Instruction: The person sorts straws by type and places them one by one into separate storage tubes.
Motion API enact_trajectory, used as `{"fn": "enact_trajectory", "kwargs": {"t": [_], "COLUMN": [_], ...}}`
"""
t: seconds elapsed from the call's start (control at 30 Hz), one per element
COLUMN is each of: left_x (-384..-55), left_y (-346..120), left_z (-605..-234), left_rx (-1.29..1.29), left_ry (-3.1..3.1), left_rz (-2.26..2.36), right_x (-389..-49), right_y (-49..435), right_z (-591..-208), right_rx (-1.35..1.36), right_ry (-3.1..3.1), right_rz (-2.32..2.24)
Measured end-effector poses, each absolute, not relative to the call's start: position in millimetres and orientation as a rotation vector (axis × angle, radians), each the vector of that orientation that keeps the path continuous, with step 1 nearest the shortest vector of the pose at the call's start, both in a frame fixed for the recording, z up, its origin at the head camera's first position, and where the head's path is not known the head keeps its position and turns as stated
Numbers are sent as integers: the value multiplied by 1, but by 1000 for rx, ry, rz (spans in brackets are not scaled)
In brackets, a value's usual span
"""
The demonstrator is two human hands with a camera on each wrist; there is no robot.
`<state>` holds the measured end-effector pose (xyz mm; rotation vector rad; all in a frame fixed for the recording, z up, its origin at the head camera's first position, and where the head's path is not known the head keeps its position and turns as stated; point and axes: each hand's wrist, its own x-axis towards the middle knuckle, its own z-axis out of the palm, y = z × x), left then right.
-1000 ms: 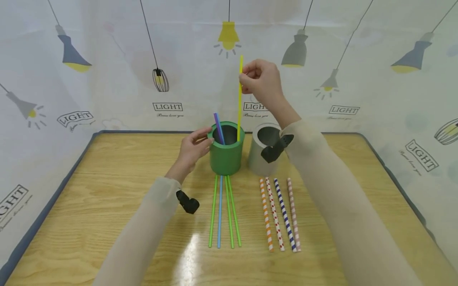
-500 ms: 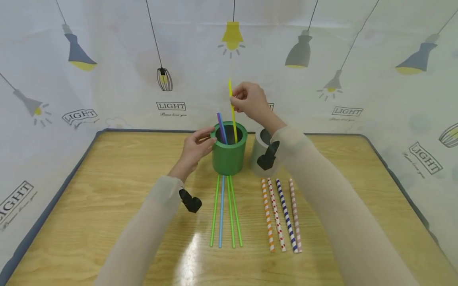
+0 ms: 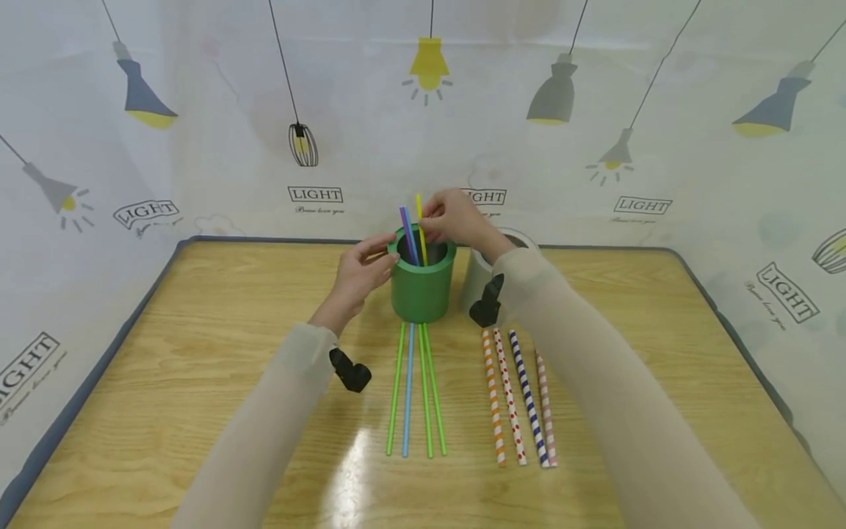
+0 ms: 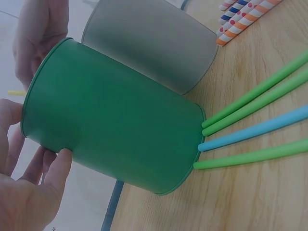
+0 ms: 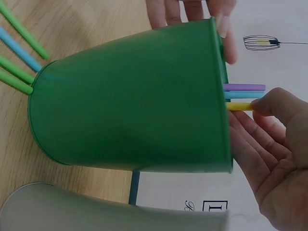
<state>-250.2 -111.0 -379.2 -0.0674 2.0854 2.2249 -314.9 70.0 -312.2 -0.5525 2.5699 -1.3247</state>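
In the head view, a green cup (image 3: pixel 421 290) stands upright near the table's back edge. Purple and blue straws (image 3: pixel 408 234) lean out of it. My right hand (image 3: pixel 456 219) pinches a yellow straw (image 3: pixel 419 209) between thumb and fingers at the cup's mouth; the straw's lower part is inside. My left hand (image 3: pixel 360 272) holds the green cup's left side at the rim, as the left wrist view also shows with its fingers (image 4: pixel 57 171) on the wall. Beside the green cup stands a grey cup (image 3: pixel 472 286), partly covered by the right sleeve.
Green straws (image 3: pixel 432 397) and a blue straw (image 3: pixel 407 397) lie in front of the green cup. Striped and dotted paper straws (image 3: pixel 525 397) lie in front of the grey cup. A printed backdrop (image 3: pixel 225 132) rises behind the wooden table (image 3: pixel 198 330).
My right hand has come down and left, bringing the yellow straw deeper into the green cup. My left hand stays at the cup's rim.
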Motion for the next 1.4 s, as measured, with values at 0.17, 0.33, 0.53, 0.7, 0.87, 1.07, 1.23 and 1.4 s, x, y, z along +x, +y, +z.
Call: {"fn": "enact_trajectory", "kwargs": {"t": [0.17, 0.33, 0.53, 0.7, 0.87, 1.07, 1.23, 1.4], "left_x": [-250, -249, -248, -248, -248, -248, -249, -249], "left_y": [-111, -110, -110, -111, -110, -110, -111, -111], "left_z": [-378, -377, -378, -379, -379, -379, -379, -379], "left_rx": [-53, -47, -37, -48, -62, -43, -36, -45], "left_ry": [2081, 2075, 2090, 2093, 2071, 2069, 2057, 2060], "left_rz": [2229, 2245, 2246, 2240, 2250, 2244, 2245, 2242], "right_x": [-317, -313, -308, -308, -308, -307, -307, -298], "right_y": [67, 63, 61, 61, 61, 63, 66, 72], "right_z": [-318, -319, -320, -322, -321, -316, -308, -298], "right_rx": [-518, -509, -502, -495, -468, -426, -395, -403], "right_ry": [2556, 2616, 2677, 2687, 2676, 2626, 2588, 2574], "right_rz": [-1275, -1240, -1236, -1235, -1225, -1245, -1265, -1278]}}
